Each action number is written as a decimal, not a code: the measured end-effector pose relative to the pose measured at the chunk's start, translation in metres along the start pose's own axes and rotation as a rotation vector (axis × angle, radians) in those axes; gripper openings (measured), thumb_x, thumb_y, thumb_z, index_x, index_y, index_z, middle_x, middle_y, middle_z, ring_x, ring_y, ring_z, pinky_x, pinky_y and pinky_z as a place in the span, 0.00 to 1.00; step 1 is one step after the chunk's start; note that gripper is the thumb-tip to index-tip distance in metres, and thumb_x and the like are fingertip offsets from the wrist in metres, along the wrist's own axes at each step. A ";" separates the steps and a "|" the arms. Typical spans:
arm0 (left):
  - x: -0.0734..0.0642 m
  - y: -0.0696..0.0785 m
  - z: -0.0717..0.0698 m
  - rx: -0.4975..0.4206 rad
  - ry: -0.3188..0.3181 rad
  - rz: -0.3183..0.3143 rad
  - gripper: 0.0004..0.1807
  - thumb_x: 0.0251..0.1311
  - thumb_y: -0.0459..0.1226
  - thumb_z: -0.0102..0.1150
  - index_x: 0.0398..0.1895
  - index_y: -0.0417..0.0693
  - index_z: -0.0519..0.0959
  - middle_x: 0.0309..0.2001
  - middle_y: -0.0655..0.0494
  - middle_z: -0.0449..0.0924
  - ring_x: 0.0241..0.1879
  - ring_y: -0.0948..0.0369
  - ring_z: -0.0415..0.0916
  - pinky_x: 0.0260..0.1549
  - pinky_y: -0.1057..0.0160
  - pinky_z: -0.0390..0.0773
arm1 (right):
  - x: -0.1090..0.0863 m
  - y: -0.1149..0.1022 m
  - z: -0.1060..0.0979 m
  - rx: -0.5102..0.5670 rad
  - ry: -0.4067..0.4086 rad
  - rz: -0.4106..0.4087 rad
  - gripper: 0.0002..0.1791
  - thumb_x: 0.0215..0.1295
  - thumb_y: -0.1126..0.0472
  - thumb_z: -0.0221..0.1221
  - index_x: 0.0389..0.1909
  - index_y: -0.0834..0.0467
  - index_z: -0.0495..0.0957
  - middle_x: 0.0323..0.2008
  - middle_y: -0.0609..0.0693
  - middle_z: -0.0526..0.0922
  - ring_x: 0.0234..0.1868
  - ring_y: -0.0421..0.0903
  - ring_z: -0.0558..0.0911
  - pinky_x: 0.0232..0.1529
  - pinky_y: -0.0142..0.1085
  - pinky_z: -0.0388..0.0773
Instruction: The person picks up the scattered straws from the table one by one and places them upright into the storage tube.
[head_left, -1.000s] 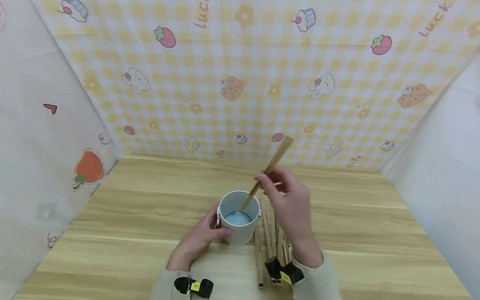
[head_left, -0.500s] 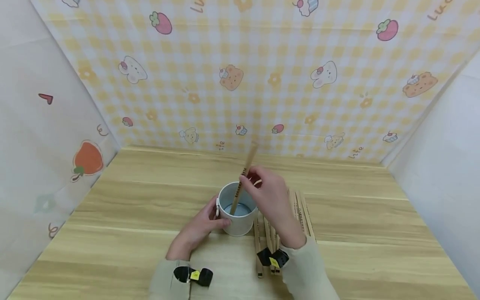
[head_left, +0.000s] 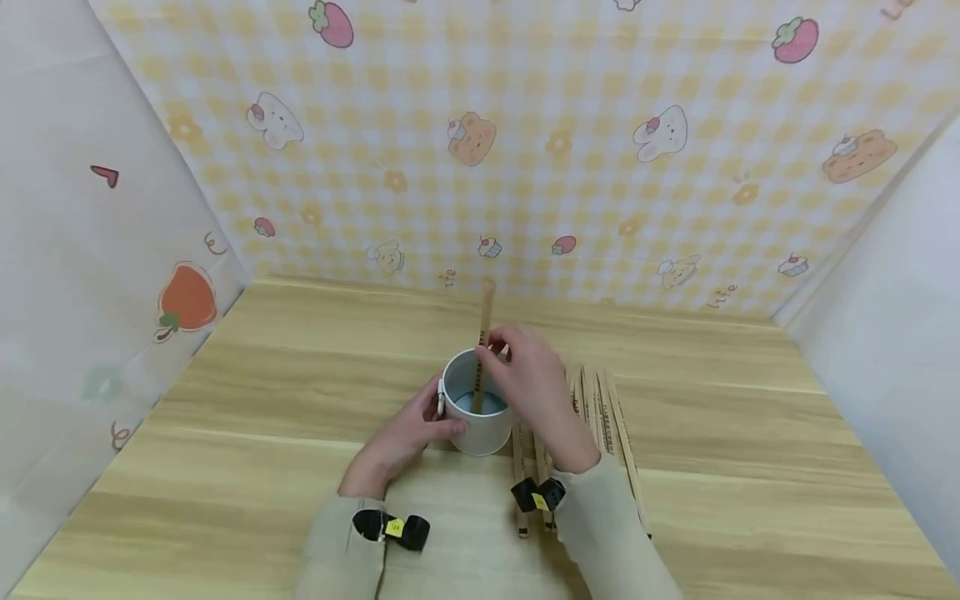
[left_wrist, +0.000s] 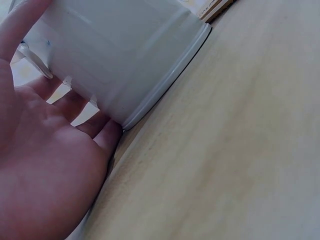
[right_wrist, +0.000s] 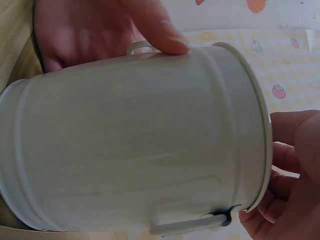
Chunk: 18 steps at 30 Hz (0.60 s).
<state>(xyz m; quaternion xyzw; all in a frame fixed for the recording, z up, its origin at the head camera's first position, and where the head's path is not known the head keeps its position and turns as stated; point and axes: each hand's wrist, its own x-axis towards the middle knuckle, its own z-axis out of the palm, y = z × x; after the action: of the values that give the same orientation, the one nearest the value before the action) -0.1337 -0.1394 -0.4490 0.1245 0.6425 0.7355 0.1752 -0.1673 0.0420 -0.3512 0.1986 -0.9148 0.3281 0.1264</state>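
A white metal bucket [head_left: 480,433] stands upright on the table, its mouth facing up. My left hand [head_left: 401,433] grips its left side, thumb at the front; in the left wrist view, the fingers [left_wrist: 100,127] reach round behind the bucket wall. My right hand [head_left: 532,375] is over the right rim and pinches a long, flat tan stick [head_left: 487,308] with dark printing. The stick's lower end is inside the bucket, and it stands nearly upright. In the right wrist view, the bucket hides the stick and the fingertips of the right hand [right_wrist: 300,145] are at the rim.
Several similar tan sticks [head_left: 605,408] lie on the wood-grain table [head_left: 712,400] to the right of the bucket, partly beneath the right forearm. A yellow checked cloth [head_left: 420,125] hangs at the back, with white sheets [head_left: 60,292] at the sides.
My right hand has moved left and down, bringing the stick from slanted to nearly upright inside the bucket. The left hand keeps its hold, and the head view has tilted down slightly.
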 end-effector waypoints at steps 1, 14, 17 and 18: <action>0.001 0.000 -0.001 0.003 0.003 0.001 0.43 0.52 0.35 0.61 0.67 0.63 0.50 0.67 0.60 0.48 0.66 0.62 0.42 0.62 0.55 0.46 | 0.001 0.000 0.001 -0.007 -0.001 0.001 0.09 0.56 0.53 0.59 0.34 0.53 0.79 0.30 0.43 0.75 0.30 0.40 0.72 0.27 0.31 0.70; 0.001 -0.002 0.000 -0.001 0.006 0.015 0.43 0.51 0.37 0.62 0.68 0.57 0.49 0.68 0.57 0.45 0.66 0.61 0.41 0.62 0.54 0.45 | 0.000 0.006 0.008 -0.003 -0.024 0.052 0.10 0.55 0.52 0.61 0.35 0.51 0.80 0.36 0.45 0.73 0.39 0.42 0.69 0.35 0.36 0.69; 0.001 -0.002 0.001 0.002 0.005 0.024 0.43 0.51 0.37 0.62 0.68 0.58 0.49 0.68 0.57 0.46 0.66 0.61 0.41 0.62 0.54 0.45 | -0.001 0.008 0.010 -0.004 -0.037 0.055 0.11 0.55 0.52 0.61 0.38 0.51 0.79 0.37 0.45 0.73 0.39 0.42 0.68 0.35 0.35 0.68; 0.001 -0.001 0.002 0.003 0.005 0.027 0.43 0.51 0.37 0.62 0.68 0.58 0.49 0.68 0.57 0.46 0.66 0.60 0.41 0.62 0.54 0.45 | -0.001 0.008 0.010 -0.006 -0.039 0.052 0.11 0.55 0.52 0.61 0.39 0.51 0.79 0.37 0.45 0.72 0.39 0.42 0.68 0.34 0.35 0.67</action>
<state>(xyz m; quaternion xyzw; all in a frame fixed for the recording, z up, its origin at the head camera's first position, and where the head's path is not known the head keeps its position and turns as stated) -0.1342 -0.1372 -0.4502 0.1315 0.6422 0.7373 0.1633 -0.1706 0.0417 -0.3636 0.1808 -0.9230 0.3246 0.1004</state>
